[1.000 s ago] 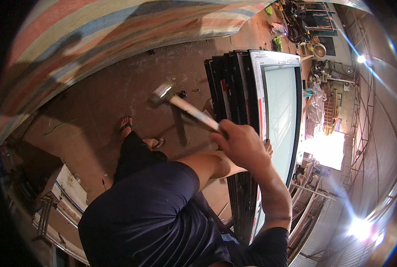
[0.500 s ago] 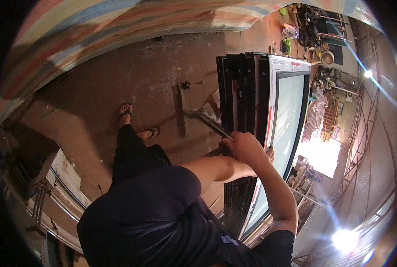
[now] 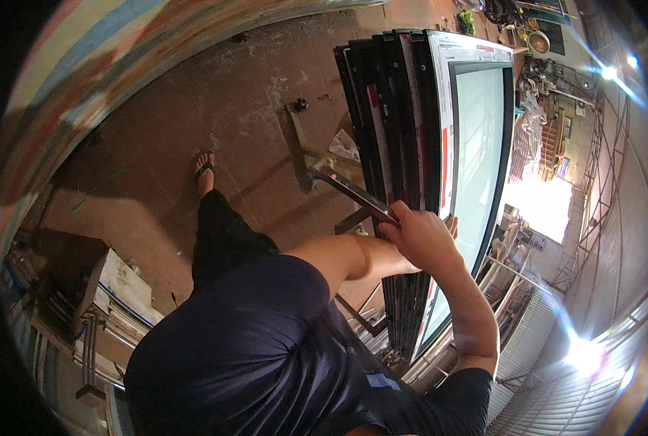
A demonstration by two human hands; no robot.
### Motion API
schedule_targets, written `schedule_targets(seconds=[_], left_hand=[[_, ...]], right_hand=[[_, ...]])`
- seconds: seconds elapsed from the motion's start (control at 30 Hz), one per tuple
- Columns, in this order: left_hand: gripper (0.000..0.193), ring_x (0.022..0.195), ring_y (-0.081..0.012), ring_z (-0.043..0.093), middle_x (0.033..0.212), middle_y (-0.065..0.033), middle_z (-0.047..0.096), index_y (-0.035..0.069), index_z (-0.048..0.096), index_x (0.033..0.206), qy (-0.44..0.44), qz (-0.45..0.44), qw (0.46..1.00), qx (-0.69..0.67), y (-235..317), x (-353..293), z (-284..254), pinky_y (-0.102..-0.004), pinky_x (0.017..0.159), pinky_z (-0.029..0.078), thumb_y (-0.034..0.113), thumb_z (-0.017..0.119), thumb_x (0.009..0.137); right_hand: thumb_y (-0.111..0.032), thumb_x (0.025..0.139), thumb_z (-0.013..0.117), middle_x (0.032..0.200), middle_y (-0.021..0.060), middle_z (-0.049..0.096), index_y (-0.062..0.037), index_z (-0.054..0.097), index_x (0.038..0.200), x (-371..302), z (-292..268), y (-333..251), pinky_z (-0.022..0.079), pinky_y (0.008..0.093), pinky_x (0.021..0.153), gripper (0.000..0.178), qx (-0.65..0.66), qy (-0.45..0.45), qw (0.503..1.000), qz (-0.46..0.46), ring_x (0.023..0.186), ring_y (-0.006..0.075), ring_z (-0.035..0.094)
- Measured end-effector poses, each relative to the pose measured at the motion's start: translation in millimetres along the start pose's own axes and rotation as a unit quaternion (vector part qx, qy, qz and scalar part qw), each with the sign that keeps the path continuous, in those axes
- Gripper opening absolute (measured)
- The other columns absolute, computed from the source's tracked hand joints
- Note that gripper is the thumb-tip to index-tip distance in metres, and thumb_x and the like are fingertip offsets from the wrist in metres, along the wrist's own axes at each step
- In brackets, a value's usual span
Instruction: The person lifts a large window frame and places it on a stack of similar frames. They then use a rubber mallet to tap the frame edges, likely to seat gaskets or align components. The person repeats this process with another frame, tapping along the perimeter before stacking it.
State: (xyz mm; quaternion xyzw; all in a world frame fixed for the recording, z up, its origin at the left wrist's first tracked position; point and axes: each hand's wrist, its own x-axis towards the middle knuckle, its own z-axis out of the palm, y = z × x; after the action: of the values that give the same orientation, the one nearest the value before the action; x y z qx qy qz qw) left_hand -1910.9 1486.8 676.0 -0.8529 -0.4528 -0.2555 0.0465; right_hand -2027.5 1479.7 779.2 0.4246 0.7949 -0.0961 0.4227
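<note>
My right hand (image 3: 422,236) is closed round the upper end of a dark metal post (image 3: 356,196). The post slants down to a metal base (image 3: 297,131) on the floor. My left forearm passes beneath my right wrist. Most of my left hand (image 3: 451,226) is hidden behind the right one; the fingers that show lie stretched against the face of the front panel. That panel is a glass pane (image 3: 478,138) in a black frame, its border covered with white and red film (image 3: 444,109). Several black-framed panels (image 3: 382,123) stand upright behind it, edges toward me.
Striped sheeting (image 3: 69,87) hangs along the upper left. My sandalled foot (image 3: 204,168) is on the brown floor (image 3: 244,94). A worn white-topped box (image 3: 127,283) stands at lower left. Long metal pieces (image 3: 502,283) lie beyond the panels on the right.
My view has shifted: the panels and metal base now appear higher in the picture. My second foot is out of sight. My right hand still grips the post.
</note>
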Motion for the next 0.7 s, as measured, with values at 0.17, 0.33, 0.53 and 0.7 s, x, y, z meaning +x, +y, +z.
schedule_targets(seconds=[0.17, 0.33, 0.53, 0.7], left_hand=[[0.065, 0.150, -0.0452, 0.054, 0.151, -0.0245, 0.067, 0.000, 0.070, 0.147, -0.005, 0.004, 1.000, -0.006, 5.5, 4.4, 2.3, -0.0740, 0.129, 0.030, 0.049, 0.061, 0.106], [0.065, 0.151, -0.0449, 0.054, 0.153, -0.0243, 0.066, 0.000, 0.070, 0.148, -0.013, 0.006, 1.000, -0.004, 15.9, 2.9, 3.9, -0.0732, 0.130, 0.030, 0.050, 0.062, 0.106], [0.066, 0.153, -0.0445, 0.053, 0.154, -0.0241, 0.065, 0.001, 0.069, 0.148, -0.025, 0.001, 1.000, 0.005, 21.3, 1.2, 6.5, -0.0723, 0.130, 0.029, 0.051, 0.062, 0.106], [0.066, 0.154, -0.0442, 0.052, 0.156, -0.0240, 0.064, 0.001, 0.069, 0.149, -0.039, 0.001, 0.999, 0.034, 27.7, 4.6, 8.5, -0.0716, 0.130, 0.029, 0.051, 0.062, 0.106]], right_hand=[[-0.041, 0.108, 0.074, 0.086, 0.0190, 0.079, -0.0091, 0.067, 0.113, -36.0, 24.6, 27.6, 0.059, 0.0611, 0.090, 0.033, 0.021, 0.008, 0.999, -0.031, 0.086, 0.0505, 0.077], [-0.041, 0.109, 0.072, 0.110, 0.0381, 0.074, -0.0034, 0.077, 0.112, -37.0, 43.7, 55.7, 0.035, 0.0783, 0.121, 0.038, 0.030, 0.043, 0.993, 0.105, 0.131, 0.0641, 0.058], [-0.045, 0.107, 0.074, 0.116, 0.0423, 0.073, -0.0066, 0.083, 0.109, -53.5, 64.4, 34.9, 0.043, 0.0729, 0.117, 0.039, -0.115, 0.178, 0.974, 0.085, 0.144, 0.0630, 0.052], [-0.050, 0.109, 0.071, 0.081, 0.0231, 0.077, -0.0065, 0.073, 0.105, -85.6, 56.8, 32.1, 0.061, 0.0571, 0.088, 0.043, 0.032, 0.093, 0.992, -0.073, 0.090, 0.0415, 0.081]])
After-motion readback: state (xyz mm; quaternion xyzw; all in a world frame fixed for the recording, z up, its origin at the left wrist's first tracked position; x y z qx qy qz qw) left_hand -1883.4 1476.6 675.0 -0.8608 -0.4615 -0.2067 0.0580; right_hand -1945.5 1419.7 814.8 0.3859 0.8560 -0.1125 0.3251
